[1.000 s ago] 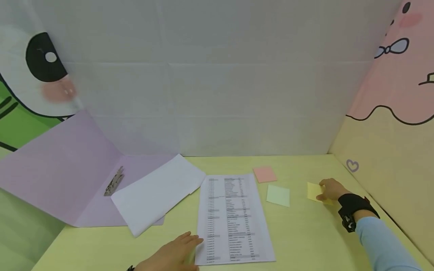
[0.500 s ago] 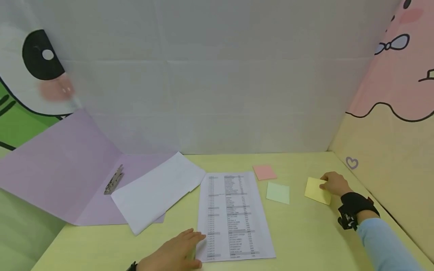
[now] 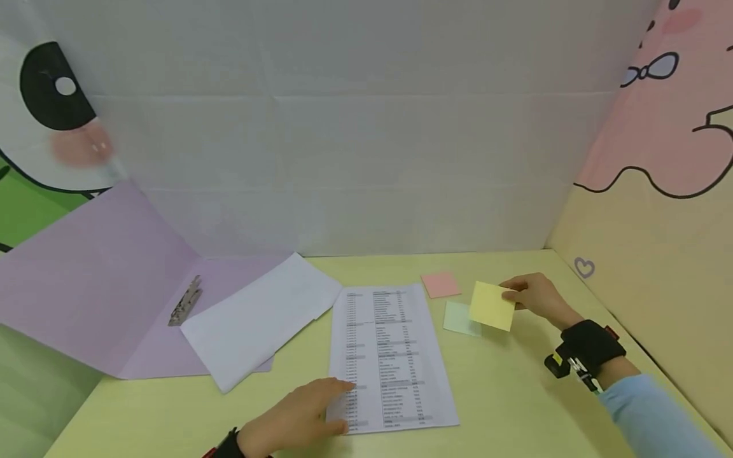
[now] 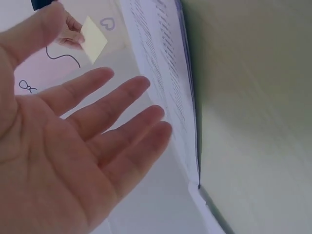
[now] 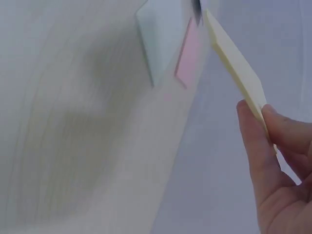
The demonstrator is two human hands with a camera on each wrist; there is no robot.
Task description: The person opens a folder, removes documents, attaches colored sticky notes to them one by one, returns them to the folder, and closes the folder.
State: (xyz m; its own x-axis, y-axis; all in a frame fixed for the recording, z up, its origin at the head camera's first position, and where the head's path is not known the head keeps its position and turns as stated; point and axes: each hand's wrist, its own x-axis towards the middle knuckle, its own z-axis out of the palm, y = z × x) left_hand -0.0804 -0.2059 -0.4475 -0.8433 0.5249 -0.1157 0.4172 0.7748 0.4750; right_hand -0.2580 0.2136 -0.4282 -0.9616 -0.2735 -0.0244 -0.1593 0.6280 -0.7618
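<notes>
My right hand (image 3: 537,297) pinches a yellow sticky note pad (image 3: 491,306) between thumb and fingers. In the right wrist view the pad (image 5: 236,61) is seen edge-on, raised off the table. It overlaps part of a pale green sticky note pad (image 3: 458,319) in the head view. Behind that lies a pink sticky note pad (image 3: 440,284). My left hand (image 3: 303,413) has its fingers spread over the lower left edge of a stack of printed sheets (image 3: 395,362). In the left wrist view the palm and straight fingers (image 4: 122,105) hold nothing.
An open purple folder (image 3: 109,286) with a metal clip (image 3: 186,302) stands at the left. White folded sheets (image 3: 263,318) lie across it. A grey-white wall (image 3: 366,146) backs the yellow table (image 3: 504,394), with a patterned side wall (image 3: 658,254) at the right.
My right hand has lifted the yellow sticky note pad off the table and carried it left, towards the green one. My left hand has shifted slightly right over the printed sheets' edge.
</notes>
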